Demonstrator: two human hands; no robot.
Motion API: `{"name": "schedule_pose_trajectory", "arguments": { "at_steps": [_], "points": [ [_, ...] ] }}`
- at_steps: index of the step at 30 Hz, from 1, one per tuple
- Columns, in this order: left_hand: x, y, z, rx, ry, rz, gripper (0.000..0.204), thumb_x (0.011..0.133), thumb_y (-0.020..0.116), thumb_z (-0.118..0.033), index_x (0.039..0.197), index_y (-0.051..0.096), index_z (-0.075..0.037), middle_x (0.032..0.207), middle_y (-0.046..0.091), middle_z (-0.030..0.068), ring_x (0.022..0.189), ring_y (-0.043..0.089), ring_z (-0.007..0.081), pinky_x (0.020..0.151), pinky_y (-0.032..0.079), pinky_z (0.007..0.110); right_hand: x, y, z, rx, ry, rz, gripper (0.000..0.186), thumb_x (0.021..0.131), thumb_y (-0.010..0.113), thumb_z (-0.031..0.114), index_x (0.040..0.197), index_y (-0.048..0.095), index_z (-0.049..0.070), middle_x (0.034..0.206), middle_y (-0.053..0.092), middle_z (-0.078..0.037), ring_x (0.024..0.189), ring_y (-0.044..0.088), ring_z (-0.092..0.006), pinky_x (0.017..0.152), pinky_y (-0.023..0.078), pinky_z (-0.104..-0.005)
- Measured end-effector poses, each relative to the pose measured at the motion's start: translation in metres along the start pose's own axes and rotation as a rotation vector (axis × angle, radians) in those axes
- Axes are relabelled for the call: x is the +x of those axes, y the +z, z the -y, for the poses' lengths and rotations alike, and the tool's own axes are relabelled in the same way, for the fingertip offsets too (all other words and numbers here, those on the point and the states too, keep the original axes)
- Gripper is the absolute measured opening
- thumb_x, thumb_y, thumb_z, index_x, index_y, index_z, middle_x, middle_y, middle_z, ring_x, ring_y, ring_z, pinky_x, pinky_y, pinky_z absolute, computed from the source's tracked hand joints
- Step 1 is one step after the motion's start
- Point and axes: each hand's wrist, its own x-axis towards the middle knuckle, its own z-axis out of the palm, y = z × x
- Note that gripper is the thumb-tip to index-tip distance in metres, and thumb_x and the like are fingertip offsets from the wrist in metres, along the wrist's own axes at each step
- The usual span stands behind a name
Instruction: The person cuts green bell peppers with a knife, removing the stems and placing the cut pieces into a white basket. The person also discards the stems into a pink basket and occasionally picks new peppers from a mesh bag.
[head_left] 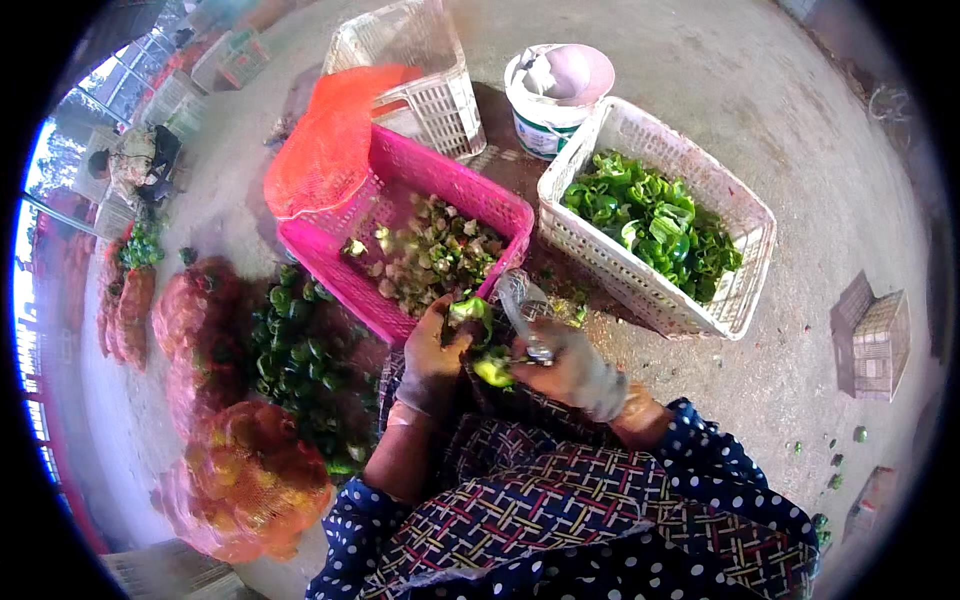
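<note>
My left hand (433,355), in a pale glove, grips a cut green pepper (468,316) whose pale inside shows. My right hand (575,368), gloved too, is closed round a shiny metal tool (519,314); motion blur hides its exact kind. Below the tool, a second light green pepper piece (493,370) is at the right fingertips. Both hands are close together over my lap, at the near edge of a pink crate (450,165). Pepper cores and scraps (432,255) lie in that crate. Right of it, a white crate (625,270) holds cut green pepper pieces (660,220).
A white bucket (535,130) and another white crate (440,110) stand behind. Orange netting (320,150) drapes over the pink crate's far left corner. Whole green peppers (295,350) are heaped at left beside filled net sacks (250,480). Another person (140,165) sits far left.
</note>
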Motion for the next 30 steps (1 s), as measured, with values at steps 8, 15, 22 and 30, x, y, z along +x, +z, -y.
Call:
{"name": "schedule_pose_trajectory", "arguments": {
  "at_steps": [8,15,22,30],
  "points": [
    [0.003,0.004,-0.026,0.01,0.15,0.118,0.047,0.082,0.069,-0.012,0.123,0.051,0.003,0.105,0.06,0.0059,0.097,0.056,0.0135,0.086,0.045,0.027,0.016,-0.118,-0.031,-0.406,0.323,-0.292,0.037,0.073,0.075,0.026,0.099,0.062,0.003,0.085,0.066,-0.014,0.079,0.064,-0.022,0.07,0.051,-0.0319],
    [0.017,0.001,-0.009,0.154,0.186,0.19,0.04,0.081,0.068,-0.017,0.116,0.055,-0.001,0.105,0.062,0.0152,0.095,0.062,0.0239,0.083,0.048,0.031,0.036,0.001,-0.003,-0.202,-0.159,-0.106,0.039,0.074,0.07,0.029,0.103,0.06,0.005,0.087,0.063,-0.016,0.082,0.062,-0.0346,0.074,0.048,-0.0435],
    [0.005,0.008,-0.024,0.162,0.2,0.11,0.041,0.077,0.069,-0.008,0.115,0.054,0.001,0.102,0.062,0.0135,0.092,0.061,0.0195,0.082,0.048,0.03,0.058,-0.001,-0.011,-0.333,-0.22,0.001,0.032,0.072,0.065,0.028,0.095,0.062,0.007,0.085,0.064,-0.015,0.083,0.062,-0.0344,0.073,0.049,-0.0439],
    [0.01,0.011,0.021,-0.154,0.286,0.132,0.046,0.075,0.074,-0.006,0.116,0.054,-0.001,0.107,0.062,0.0101,0.099,0.059,0.0188,0.085,0.047,0.031,0.079,0.014,-0.066,0.552,-0.09,0.157,0.029,0.07,0.064,0.007,0.099,0.062,0.008,0.087,0.061,-0.007,0.083,0.058,-0.0172,0.074,0.047,-0.031]
  ]
}}
